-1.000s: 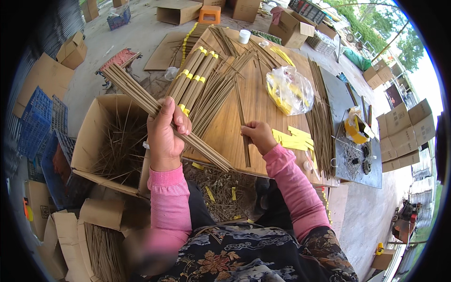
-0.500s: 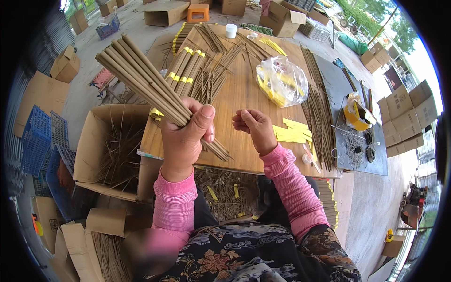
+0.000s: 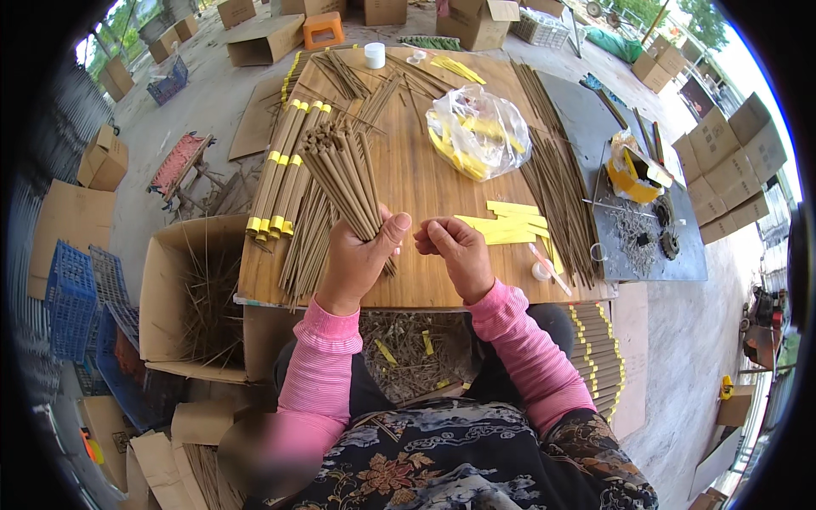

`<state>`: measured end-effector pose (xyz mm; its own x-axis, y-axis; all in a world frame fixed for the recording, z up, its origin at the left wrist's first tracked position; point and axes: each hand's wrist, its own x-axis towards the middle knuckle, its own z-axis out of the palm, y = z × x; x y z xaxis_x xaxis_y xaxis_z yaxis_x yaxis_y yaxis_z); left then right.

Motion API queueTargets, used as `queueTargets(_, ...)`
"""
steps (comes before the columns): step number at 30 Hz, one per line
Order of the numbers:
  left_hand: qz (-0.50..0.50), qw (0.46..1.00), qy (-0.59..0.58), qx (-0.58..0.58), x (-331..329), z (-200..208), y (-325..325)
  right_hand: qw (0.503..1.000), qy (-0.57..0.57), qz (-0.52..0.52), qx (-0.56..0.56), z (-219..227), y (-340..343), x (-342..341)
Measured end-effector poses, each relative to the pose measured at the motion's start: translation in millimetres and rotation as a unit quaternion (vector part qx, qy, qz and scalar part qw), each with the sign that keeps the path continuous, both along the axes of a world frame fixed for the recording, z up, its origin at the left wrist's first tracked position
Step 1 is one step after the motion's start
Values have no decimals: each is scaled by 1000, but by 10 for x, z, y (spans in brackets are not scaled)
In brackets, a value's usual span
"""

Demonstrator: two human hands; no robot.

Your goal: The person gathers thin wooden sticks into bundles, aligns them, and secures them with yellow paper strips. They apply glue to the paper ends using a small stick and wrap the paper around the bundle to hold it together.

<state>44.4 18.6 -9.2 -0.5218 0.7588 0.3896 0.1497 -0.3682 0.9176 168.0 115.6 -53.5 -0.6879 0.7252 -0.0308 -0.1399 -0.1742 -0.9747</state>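
Observation:
My left hand (image 3: 353, 265) is closed around a bundle of thin brown incense sticks (image 3: 342, 180), whose far ends fan out and tilt up to the left. Just to its right, above the wooden table (image 3: 416, 191), my right hand (image 3: 461, 255) has its fingers curled and thumb pressed in; whatever it may hold is hidden. Flat yellow paper strips (image 3: 508, 224) lie beyond and beside the right hand. Left of the held bundle rest several finished bundles (image 3: 274, 174) with yellow bands. Loose sticks (image 3: 313, 246) spread on the table under the left hand.
A clear plastic bag of yellow strips (image 3: 478, 136) and a white jar (image 3: 375, 56) stand farther back. Long sticks (image 3: 557, 187) line the table's right side, beside a grey board (image 3: 625, 246). An open cardboard box (image 3: 157, 289) stands left of the table.
The bundle has swung from a steep leftward slant to more upright, and its ends have come lower. My two hands are closer together. The whole view has shifted slightly.

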Motion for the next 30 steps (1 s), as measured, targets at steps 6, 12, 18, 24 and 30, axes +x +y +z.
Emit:
queueTargets(6, 15, 1000, -18, -8, -73, -36, -14, 997, 11, 57, 48, -81, -107, -64)
queueTargets(12, -127, 947, -268, 125, -119, 115, -89, 934, -36, 280, 218, 294, -200, -113)
queueTargets(18, -35, 891, -449, 54, -207, 125, -128, 925, -174, 338, 12, 322, -516, -138)
queueTargets(24, 40, 901, -432, 21, -298, 89, -203, 928, -221, 256, 158, 250, -747, -97)
queueTargets(30, 53, 906, -419, 13, -330, 105, -243, 919, -269, 213, 195, 241, -803, -100)
